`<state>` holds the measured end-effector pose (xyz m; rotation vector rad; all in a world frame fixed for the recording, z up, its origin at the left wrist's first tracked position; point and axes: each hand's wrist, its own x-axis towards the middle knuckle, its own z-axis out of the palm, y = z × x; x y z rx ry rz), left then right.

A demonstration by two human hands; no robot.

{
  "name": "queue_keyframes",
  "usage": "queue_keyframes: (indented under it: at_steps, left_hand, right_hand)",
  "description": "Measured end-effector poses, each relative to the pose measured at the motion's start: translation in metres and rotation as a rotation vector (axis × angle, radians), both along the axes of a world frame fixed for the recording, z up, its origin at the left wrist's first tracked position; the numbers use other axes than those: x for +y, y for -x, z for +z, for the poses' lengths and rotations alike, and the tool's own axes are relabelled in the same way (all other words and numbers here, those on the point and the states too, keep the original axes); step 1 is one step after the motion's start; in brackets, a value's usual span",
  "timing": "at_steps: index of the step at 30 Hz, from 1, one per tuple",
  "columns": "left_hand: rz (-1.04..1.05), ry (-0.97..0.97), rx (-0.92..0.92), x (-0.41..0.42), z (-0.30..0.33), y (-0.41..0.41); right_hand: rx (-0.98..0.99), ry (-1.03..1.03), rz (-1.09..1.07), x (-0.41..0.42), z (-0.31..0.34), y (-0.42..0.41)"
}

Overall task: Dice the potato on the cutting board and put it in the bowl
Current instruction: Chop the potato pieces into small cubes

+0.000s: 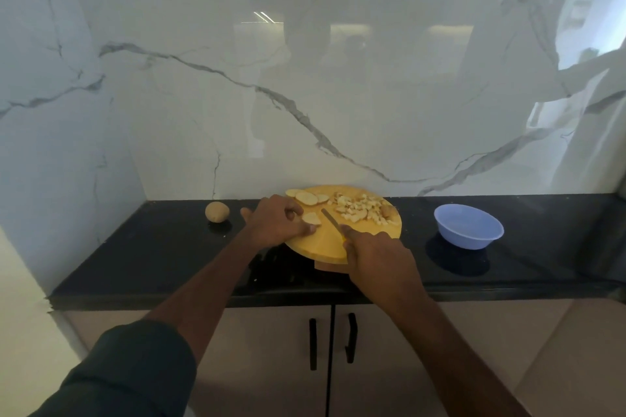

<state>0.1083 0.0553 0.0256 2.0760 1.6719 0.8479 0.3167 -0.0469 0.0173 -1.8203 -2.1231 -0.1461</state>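
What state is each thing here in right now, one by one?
Left hand: holds a slice on the board.
Right hand: grips the knife.
Knife: blade on the board beside the slice.
Slice: flat, uncut.
Other slices: overlapping at the board's far edge.
Dice: piled on the board.
Board: flat on the counter.
Bowl: upright, empty.
Whole potato: uncut, on the counter.
Cabinet doors: shut.

One whole potato (217, 212), one bowl (468, 226), one knife (332, 221).
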Motion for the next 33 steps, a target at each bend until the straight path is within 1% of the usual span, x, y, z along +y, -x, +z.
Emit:
queue_keyframes:
  at_steps: [3, 7, 13, 16, 22, 25, 29, 33]
  left_hand:
    - [0.017, -0.002, -0.033, -0.001, -0.004, -0.008]
    - [-0.011, -0.009, -0.047, -0.002, -0.009, -0.019]
    - [0.041, -0.094, -0.082, -0.006, -0.008, -0.021]
    - [0.037, -0.119, -0.067, -0.009, -0.008, -0.024]
    - [0.052, -0.154, -0.116, -0.015, -0.011, -0.03]
    - [0.062, -0.157, -0.112, -0.015, -0.011, -0.033]
    - [0.085, -0.177, -0.061, -0.018, -0.009, -0.038]
    - [0.078, -0.174, -0.066, -0.019, -0.008, -0.038]
  right_hand:
    - [-0.01, 0.007, -0.008, 0.004, 0.002, 0.007]
    - [0.041, 0.007, -0.036, 0.003, 0.0, 0.007]
    - [0.093, -0.008, -0.042, 0.001, -0.004, 0.01]
    - [0.081, -0.01, -0.038, 0.001, 0.0, 0.018]
    - [0.066, 0.0, -0.037, 0.003, -0.002, 0.024]
    - [0.055, -0.006, -0.039, 0.003, -0.002, 0.023]
    - [0.061, -0.014, -0.036, 0.005, -0.002, 0.025]
    - [0.087, -0.034, -0.014, 0.006, -0.004, 0.026]
